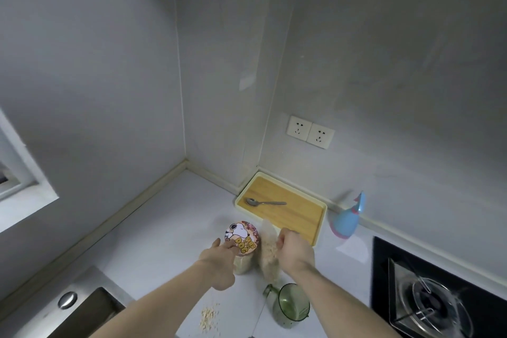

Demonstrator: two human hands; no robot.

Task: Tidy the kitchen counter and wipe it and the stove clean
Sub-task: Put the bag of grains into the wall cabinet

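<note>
A clear jar of oats with a cartoon-dog lid (242, 234) stands on the white counter (164, 228). My left hand (220, 261) rests on the near side of that lid, fingers wrapped over the jar. Right beside it stands a clear bag of oats (268, 251); my right hand (295, 251) pinches its top. Spilled oats (209, 318) lie on the counter near my left forearm. The black gas stove (428, 302) with its metal burner is at the lower right.
A wooden tray (299, 217) with a metal spoon (264, 203) sits against the back wall. A blue spray bottle (349, 218) stands right of it. A green glass mug (290, 306) is near the front. The steel sink (79, 310) is lower left. Wall sockets (310, 132) hang above.
</note>
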